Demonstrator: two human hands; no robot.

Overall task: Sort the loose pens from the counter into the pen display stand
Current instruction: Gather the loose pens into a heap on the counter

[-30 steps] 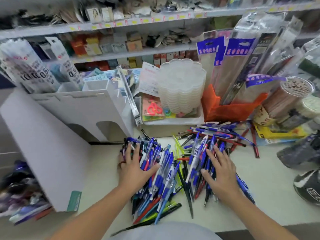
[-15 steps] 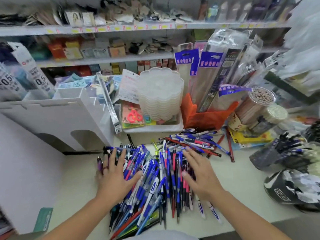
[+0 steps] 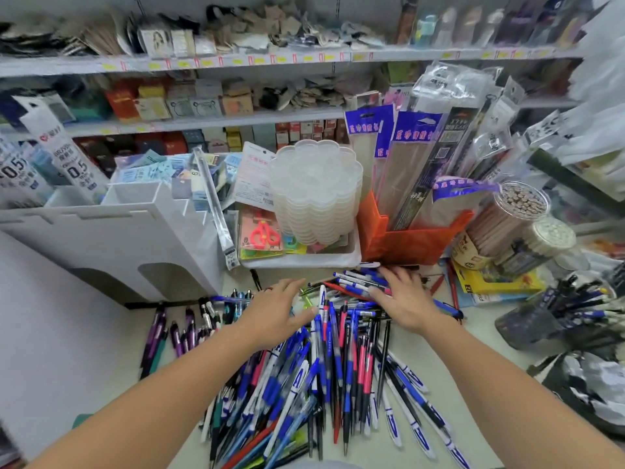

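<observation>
- Now, head view: both arms reach out over the counter (image 3: 101,336); a big heap of loose pens (image 3: 314,384) covers its middle, mostly blue and white, with some pink, red and black ones mixed in
- Left hand (image 3: 274,316) lies palm down on the far left part of the heap; fingers straight and close together, thumb stuck out to the right; nothing pinched
- Right hand (image 3: 402,301) is flat on the far right part of the heap, fingers straight and slightly spread, tips on a bunch of blue and white pens just before the orange bin (image 3: 412,245); nothing gripped
- Purple pens (image 3: 176,333) lie off to the left of the heap, apart from the rest
- White pen display stand (image 3: 135,231) sits at the back left of the counter, its stepped compartments facing up; I can't tell what is in them
- Stack of clear scalloped trays (image 3: 318,191) stands behind the hands, between the stand and the bin
- Dark cup (image 3: 527,326) at the right edge bristles with more pens
</observation>
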